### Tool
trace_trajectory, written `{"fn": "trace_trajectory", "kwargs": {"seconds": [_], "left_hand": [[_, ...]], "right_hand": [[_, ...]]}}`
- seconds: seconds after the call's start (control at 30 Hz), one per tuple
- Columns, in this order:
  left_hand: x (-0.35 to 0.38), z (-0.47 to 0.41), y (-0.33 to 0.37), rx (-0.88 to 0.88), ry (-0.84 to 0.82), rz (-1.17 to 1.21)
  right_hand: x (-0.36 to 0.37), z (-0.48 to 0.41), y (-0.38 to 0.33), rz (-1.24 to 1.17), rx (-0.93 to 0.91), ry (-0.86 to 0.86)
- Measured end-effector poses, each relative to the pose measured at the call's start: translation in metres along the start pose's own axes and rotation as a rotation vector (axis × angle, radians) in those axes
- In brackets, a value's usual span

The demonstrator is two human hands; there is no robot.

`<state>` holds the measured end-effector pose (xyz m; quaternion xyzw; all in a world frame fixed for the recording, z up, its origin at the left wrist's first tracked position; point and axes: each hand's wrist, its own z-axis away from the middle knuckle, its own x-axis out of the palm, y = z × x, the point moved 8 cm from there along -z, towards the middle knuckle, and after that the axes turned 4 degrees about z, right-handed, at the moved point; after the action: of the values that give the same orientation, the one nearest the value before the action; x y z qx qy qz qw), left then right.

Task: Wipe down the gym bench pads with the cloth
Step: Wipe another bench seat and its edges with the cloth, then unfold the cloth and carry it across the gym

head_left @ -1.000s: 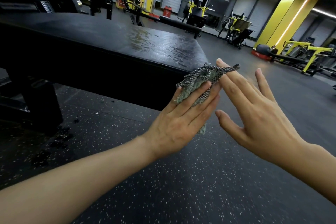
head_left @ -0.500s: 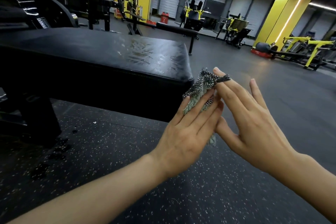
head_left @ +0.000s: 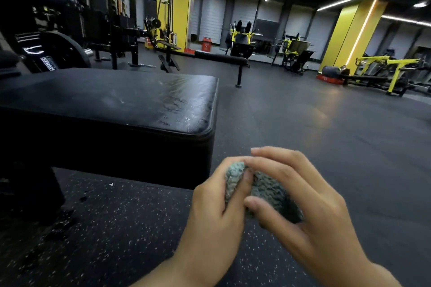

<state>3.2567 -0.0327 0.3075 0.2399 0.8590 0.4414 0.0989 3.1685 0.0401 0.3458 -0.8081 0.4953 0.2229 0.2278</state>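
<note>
– Cloth (head_left: 268,190) status?
– We hold it bunched at five o'clock, left hand (head_left: 214,214) and right hand (head_left: 305,207) both curled round it, off the bench pad (head_left: 112,100) at ten o'clock.
– Progress?
– Its near end glistens with streaks; we judge the rest still needs wiping.

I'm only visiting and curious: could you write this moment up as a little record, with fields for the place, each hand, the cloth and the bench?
Place: gym hall, dark speckled floor, yellow pillar
Left hand: grips the cloth, fingers curled round it
Right hand: holds the same cloth, thumb pressed on it
Cloth state: bunched between both hands, not touching the bench
Bench pad: black, with streaks near its right end that look damp
Background: another bench, yellow machines
</note>
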Motion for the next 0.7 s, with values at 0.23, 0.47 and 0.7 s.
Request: {"fn": "trace_trajectory", "kwargs": {"seconds": [0.23, 0.47, 0.7], "left_hand": [[0.011, 0.006, -0.038, -0.426, 0.276, 0.319], [0.028, -0.001, -0.061, -0.635, 0.371, 0.555], [0.045, -0.037, -0.064, -0.744, 0.255, 0.627]], "right_hand": [[-0.002, 0.001, 0.023, -0.11, 0.02, 0.067], [0.008, 0.002, 0.059, -0.211, 0.041, 0.038], [0.004, -0.021, 0.096, -0.251, 0.215, 0.069]]}}
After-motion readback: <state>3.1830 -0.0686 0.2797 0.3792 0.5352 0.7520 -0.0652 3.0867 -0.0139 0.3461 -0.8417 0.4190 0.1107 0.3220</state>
